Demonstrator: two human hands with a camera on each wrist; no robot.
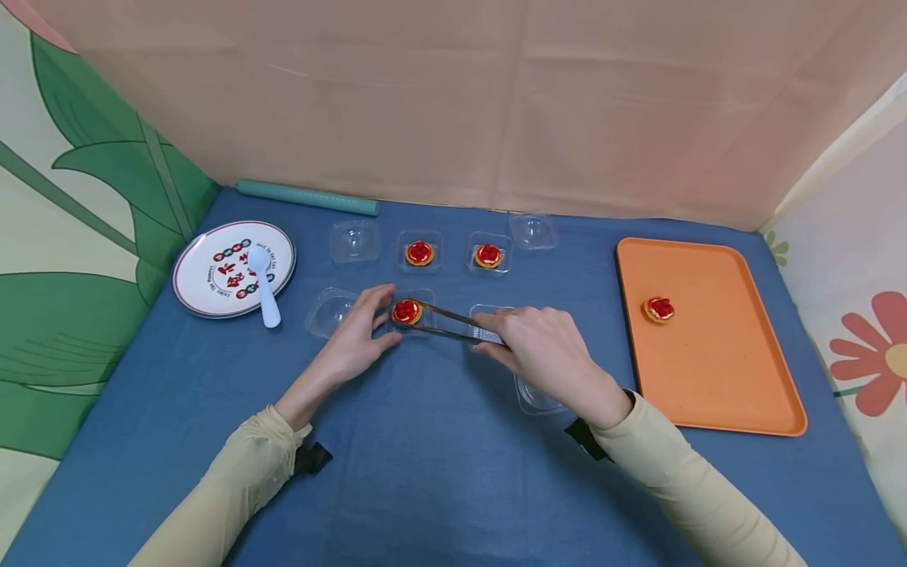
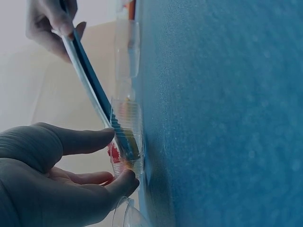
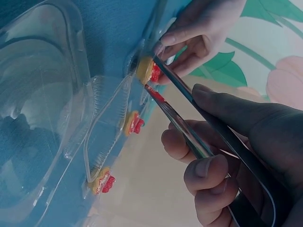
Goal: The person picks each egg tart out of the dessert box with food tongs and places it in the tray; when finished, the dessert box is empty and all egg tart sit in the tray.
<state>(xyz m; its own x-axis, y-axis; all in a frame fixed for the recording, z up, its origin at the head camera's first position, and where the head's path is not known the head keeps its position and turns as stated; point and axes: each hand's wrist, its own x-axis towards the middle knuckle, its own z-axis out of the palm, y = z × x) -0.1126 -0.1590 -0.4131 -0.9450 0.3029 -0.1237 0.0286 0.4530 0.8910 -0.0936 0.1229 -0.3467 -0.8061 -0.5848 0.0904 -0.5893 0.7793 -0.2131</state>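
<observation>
The fruit-topped tart [image 1: 407,312] sits in a clear plastic container base [image 1: 425,294] on the blue-covered surface [image 1: 425,488], between the two hands. It is just beside the left hand [image 1: 360,324] and further from the right hand [image 1: 544,346], at the far end of the tongs.

Left hand: positioned at the left side of the container base, holding it between thumb and fingers, thumb toward the near corner, fingers toward the far corner.

Right hand: gripping the metal tongs [image 1: 453,316] with thumb and curled fingers. The tongs extend leftward; their tips are apart and straddle the tart. Whether both tips touch it cannot be determined. Red residue marks the inner face of one tip.

Adjacent items: two further tarts in clear bases stand in the row beyond the hands. An orange tray [image 1: 716,362], right of the right hand, carries one tart. A stack of white plates [image 1: 205,279] with a pale spoon [image 1: 265,295] lies well left. A green rod [image 1: 308,197] lies along the far edge.
</observation>
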